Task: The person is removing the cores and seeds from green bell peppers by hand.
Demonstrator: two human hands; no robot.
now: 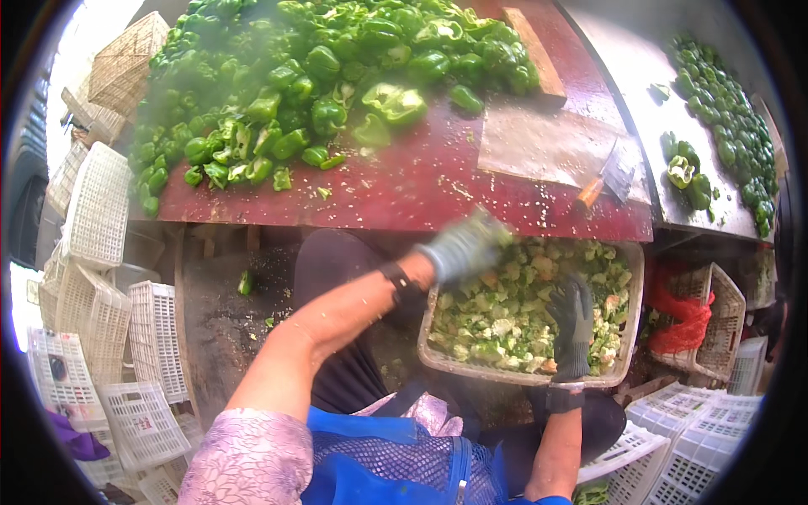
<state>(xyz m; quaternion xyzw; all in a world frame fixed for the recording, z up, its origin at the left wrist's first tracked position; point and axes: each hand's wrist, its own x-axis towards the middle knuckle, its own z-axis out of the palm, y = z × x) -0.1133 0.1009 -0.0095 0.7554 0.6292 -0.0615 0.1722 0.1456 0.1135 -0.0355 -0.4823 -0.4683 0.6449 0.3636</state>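
Observation:
My left hand (467, 243), in a grey glove and blurred, is at the red table's front edge, over the back left corner of a plastic crate (524, 377). Whether it holds anything is unclear. My right hand (571, 315), in a dark glove, rests palm down with fingers extended on the pepper cores and scraps (505, 328) that fill the crate. Green bell peppers (322, 63), some cut open, lie heaped across the red table (391, 189). A cleaver (609, 173) with a wooden handle lies on a pale board (555, 145) at the table's right.
A wooden block (536, 60) lies beside the heap. More green peppers (726, 126) cover part of a metal table (644, 113) on the right. White plastic crates (95, 205) are stacked at left, others (688, 435) at lower right. Red netting (682, 322) hangs over another crate (726, 315).

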